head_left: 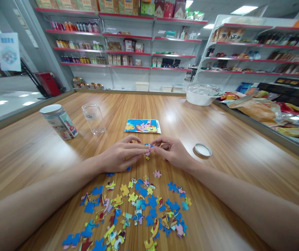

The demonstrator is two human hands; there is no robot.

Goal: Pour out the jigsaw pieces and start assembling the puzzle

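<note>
Far to the left of your left hand, a lidded tin (pixel 59 121) stands tilted by the lens; its label is too blurred to read. Nearer that hand, an open clear jar (pixel 94 118) stands upright, well apart from your fingers.

Your left hand (pixel 121 155) rests on the table (pixel 243 146), fingers drawn together and reaching right. Its fingertips pinch joined pieces (pixel 147 150) from the left side. A sliver of blue (pixel 110 174) pokes out from under its heel, so a piece or two lies hidden beneath the palm; you cannot tell how many.

Just beyond the two hands lies a picture card (pixel 143 126), flat, its drawing too small to make out. The joined pieces sit between your fingertips, mostly covered by them, so their exact shape and number are unclear. Another small piece (pixel 147 158) lies just below the pinch.

Your right hand (pixel 172 151) mirrors the left, fingers curled in and gripping the same pieces from the right.

Toward you from both hands, loose pieces (pixel 139 205) spread between your forearms; the nearest ones are cut off by the lower edge. One pink piece (pixel 157 173) lies apart, close under your right hand.

Just right of your right wrist lies a round lid (pixel 202 150), flat. Far beyond it, a white bowl (pixel 200 94) holds clear wrapping whose contents you cannot make out.
</note>
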